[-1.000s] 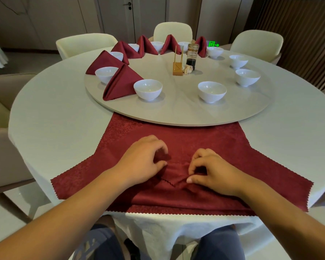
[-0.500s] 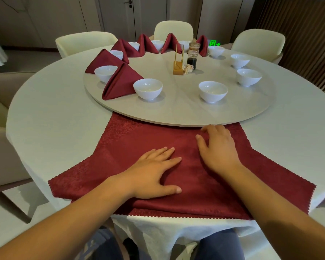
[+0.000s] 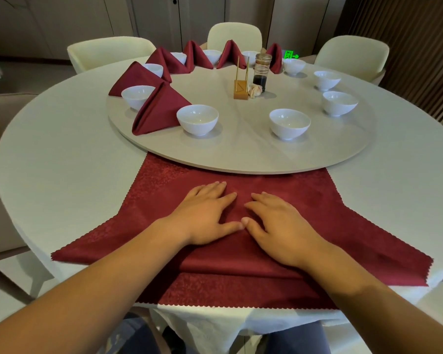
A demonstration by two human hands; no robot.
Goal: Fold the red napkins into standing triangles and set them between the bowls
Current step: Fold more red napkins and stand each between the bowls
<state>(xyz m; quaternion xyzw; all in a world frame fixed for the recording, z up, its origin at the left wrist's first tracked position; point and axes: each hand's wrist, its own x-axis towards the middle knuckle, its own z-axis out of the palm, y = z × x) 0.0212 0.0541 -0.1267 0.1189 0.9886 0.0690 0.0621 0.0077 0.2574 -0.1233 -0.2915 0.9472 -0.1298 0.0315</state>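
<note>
A red napkin lies spread on the table's near edge, its far part tucked under the turntable. My left hand and my right hand press flat on its middle, side by side, thumbs touching, fingers straight. Several folded red napkins stand as triangles between white bowls along the turntable's left and far rim; the nearest triangle stands beside a bowl. Another bowl sits to the right, with open space on the turntable between the two.
A gold holder, a dark sauce jar and a garlic bulb stand at the turntable's centre. More bowls line the right rim. Cream chairs ring the white-clothed table.
A second ago both hands pinched the cloth at its middle. They then flattened; my right hand slid out toward the turntable and has now come back beside my left hand.
</note>
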